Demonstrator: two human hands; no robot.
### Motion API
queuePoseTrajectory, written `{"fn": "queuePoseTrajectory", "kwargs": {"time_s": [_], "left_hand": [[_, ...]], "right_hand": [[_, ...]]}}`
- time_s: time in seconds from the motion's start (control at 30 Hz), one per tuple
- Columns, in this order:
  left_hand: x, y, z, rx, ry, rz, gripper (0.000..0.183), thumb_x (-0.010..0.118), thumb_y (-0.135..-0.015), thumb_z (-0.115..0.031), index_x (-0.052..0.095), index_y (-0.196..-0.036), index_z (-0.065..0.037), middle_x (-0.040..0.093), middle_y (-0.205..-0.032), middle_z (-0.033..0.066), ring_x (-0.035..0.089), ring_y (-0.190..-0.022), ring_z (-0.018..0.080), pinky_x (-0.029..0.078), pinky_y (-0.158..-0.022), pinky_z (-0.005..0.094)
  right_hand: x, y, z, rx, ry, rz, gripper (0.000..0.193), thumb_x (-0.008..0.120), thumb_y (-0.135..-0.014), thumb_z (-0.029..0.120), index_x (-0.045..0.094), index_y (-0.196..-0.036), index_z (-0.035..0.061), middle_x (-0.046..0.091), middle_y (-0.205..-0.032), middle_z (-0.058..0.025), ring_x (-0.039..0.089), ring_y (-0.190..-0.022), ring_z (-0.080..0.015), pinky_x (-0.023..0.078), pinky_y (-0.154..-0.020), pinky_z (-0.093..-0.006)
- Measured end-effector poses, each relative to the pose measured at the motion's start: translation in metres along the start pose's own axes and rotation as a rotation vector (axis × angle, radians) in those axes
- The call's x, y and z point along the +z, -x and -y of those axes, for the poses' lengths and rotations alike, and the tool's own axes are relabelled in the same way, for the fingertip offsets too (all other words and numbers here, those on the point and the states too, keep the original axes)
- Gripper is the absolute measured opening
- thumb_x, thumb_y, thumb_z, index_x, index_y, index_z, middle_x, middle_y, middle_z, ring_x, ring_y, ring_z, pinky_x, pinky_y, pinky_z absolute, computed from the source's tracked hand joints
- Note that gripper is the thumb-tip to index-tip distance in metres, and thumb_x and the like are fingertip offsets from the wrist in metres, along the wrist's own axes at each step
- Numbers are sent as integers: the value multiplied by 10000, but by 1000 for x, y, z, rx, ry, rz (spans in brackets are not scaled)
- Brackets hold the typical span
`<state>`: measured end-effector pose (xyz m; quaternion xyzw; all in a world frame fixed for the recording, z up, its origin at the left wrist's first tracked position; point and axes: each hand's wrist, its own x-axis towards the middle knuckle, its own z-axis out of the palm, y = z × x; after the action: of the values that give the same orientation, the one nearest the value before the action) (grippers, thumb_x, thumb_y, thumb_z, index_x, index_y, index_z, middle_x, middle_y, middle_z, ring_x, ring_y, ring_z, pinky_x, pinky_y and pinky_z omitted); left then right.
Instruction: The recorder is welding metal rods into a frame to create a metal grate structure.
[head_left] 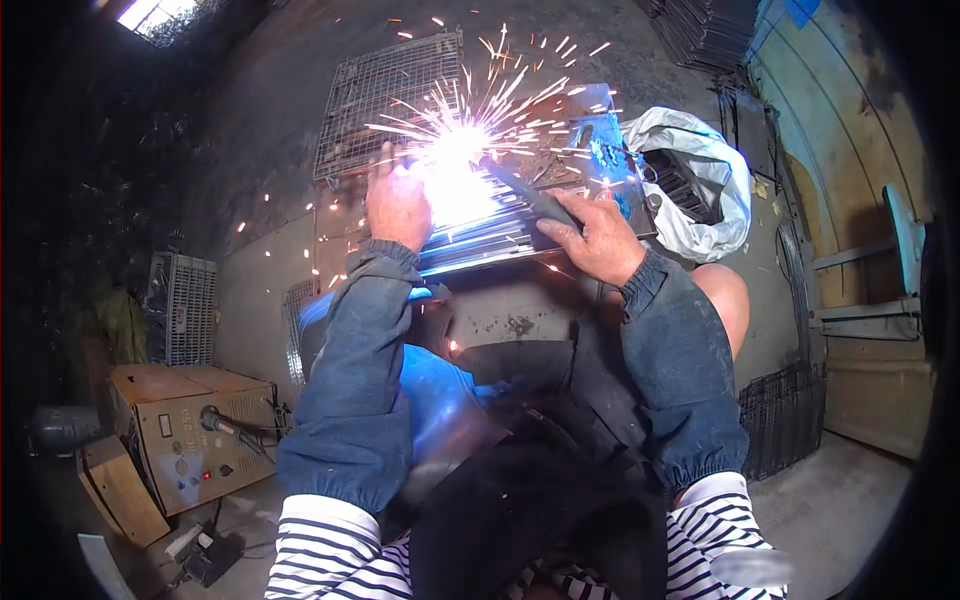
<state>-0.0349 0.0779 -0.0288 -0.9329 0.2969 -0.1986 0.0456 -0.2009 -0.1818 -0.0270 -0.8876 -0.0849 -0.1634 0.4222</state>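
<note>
My right hand (602,235) is closed around the dark handle of a welding torch (535,195), which slants up and left into a blinding arc (462,150) throwing sparks. Beneath the glare lies a row of long thin metal bars (485,240), side by side. My left hand (398,205) rests at their left end, its visible fingers stretched forward and slightly apart. White light washes out its thumb side and the torch tip, so I cannot make out the spot being welded.
A wire grid (350,95) lies beyond the arc. Right of the bars are a blue-lit metal plate (600,130) and a white sack (735,185) holding dark metal pieces. A welding machine (205,430) stands lower left, and a dark wire rack (785,420) lower right.
</note>
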Motion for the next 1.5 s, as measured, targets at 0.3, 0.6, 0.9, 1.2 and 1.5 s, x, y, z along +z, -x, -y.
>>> {"fn": "queuePoseTrajectory", "kwargs": {"time_s": [0.3, 0.6, 0.9, 1.2, 1.5], "left_hand": [[-12, 5, 29, 76, 178, -21, 553, 543, -784, -60, 579, -1323, 58, 583, -1378, 259, 493, -1370, 374, 353, -1168, 497], [-38, -34, 104, -341, 487, 203, 394, 559, -876, -292, 747, -1120, -47, 698, -1081, 262, 668, -1057, 426, 509, -953, 436], [-36, -35, 105, -370, 508, 225, 404, 568, -896, -293, 729, -1177, -50, 652, -1269, 223, 624, -1196, 392, 473, -1035, 403], [-34, -32, 104, -341, 532, 178, 393, 571, -903, -280, 727, -1183, -51, 642, -1288, 230, 609, -1231, 382, 464, -1047, 390], [-41, -38, 99, -421, 423, 330, 386, 588, -905, -291, 729, -1184, -65, 648, -1289, 208, 625, -1212, 372, 476, -1034, 390]], "right_hand": [[-12, 7, -3, -1, -16, -66, 432, 705, -931, 264, 626, -1249, -18, 710, -942, -237, 700, -848, -419, 544, -740, -432], [-22, -5, -21, 104, 5, -115, 485, 713, -927, 303, 629, -1234, -63, 696, -970, -290, 696, -897, -443, 553, -796, -456], [-8, -32, -30, 212, -19, -71, 527, 706, -928, 348, 620, -1267, -48, 700, -939, -294, 711, -898, -423, 557, -809, -438], [-16, -42, -25, 328, -22, -71, 502, 695, -942, 331, 620, -1275, -38, 706, -930, -288, 725, -893, -394, 560, -811, -422], [-5, -48, -38, 165, -68, -117, 485, 697, -939, 335, 636, -1241, -40, 703, -914, -283, 716, -861, -411, 560, -789, -432]]}}
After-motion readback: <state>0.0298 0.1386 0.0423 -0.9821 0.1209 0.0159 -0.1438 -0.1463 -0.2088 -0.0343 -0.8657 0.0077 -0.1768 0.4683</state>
